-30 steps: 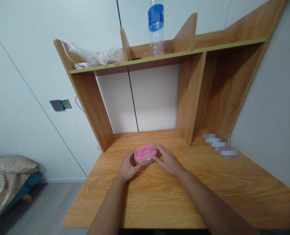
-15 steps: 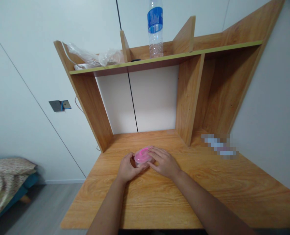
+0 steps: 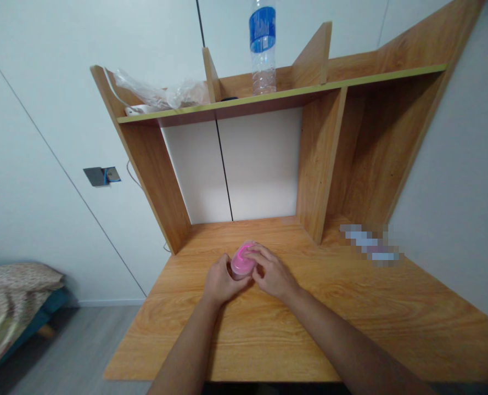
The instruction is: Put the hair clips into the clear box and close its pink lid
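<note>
Over the wooden desk, a small clear plastic container with a pink lid [image 3: 242, 262] is between my hands. My left hand [image 3: 222, 281] is wrapped round its left and near side, thumb along the front. On the right, my right hand [image 3: 270, 272] has its fingers bent over the lid's edge, the thumb close to the near side. The lid carries a brighter pink raised shape in its middle. Part of the container's body is hidden behind my fingers, and I cannot tell what is inside.
A wooden shelf unit [image 3: 320, 164] stands at the desk's [image 3: 268, 340] back. On its upper board are a clear bottle [image 3: 263, 52] with a blue label and a crumpled plastic bag [image 3: 161, 96]. A blurred-out item [image 3: 367, 241] lies right. A bed [image 3: 17, 307] is at the left.
The container has turned and tilted between my hands and sits slightly further right. My right hand's fingers have curled more tightly at the lid.
</note>
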`<state>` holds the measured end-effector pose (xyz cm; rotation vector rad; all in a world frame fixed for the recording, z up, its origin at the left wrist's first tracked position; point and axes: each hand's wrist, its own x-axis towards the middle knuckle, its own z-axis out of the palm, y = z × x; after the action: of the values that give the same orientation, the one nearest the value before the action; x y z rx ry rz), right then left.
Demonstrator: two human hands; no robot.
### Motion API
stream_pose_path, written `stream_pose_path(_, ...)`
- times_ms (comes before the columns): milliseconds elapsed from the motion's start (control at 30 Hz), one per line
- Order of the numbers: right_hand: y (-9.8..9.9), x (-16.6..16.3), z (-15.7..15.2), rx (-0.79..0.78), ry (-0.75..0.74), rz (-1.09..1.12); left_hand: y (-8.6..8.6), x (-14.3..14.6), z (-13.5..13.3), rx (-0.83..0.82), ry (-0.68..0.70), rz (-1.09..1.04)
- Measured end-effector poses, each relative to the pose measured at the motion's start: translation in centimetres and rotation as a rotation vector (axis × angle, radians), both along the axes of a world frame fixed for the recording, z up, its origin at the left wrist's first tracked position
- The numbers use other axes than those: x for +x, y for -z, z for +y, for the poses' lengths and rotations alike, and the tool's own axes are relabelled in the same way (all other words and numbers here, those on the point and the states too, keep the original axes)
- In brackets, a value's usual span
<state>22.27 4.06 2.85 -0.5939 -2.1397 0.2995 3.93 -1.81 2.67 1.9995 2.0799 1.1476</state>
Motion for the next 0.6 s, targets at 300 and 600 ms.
stream_pose_path(300, 0.6, -1.0, -0.1, -0.014, 0.080, -0.005, 0.3, 0.2, 0.1, -0.030, -0.017, 0.029)
stream_pose_path(600, 1.2, -1.5, -0.3, 0.029, 0.101, -0.012, 0.3, 0.1, 0.1, -0.054, -0.029, 0.032)
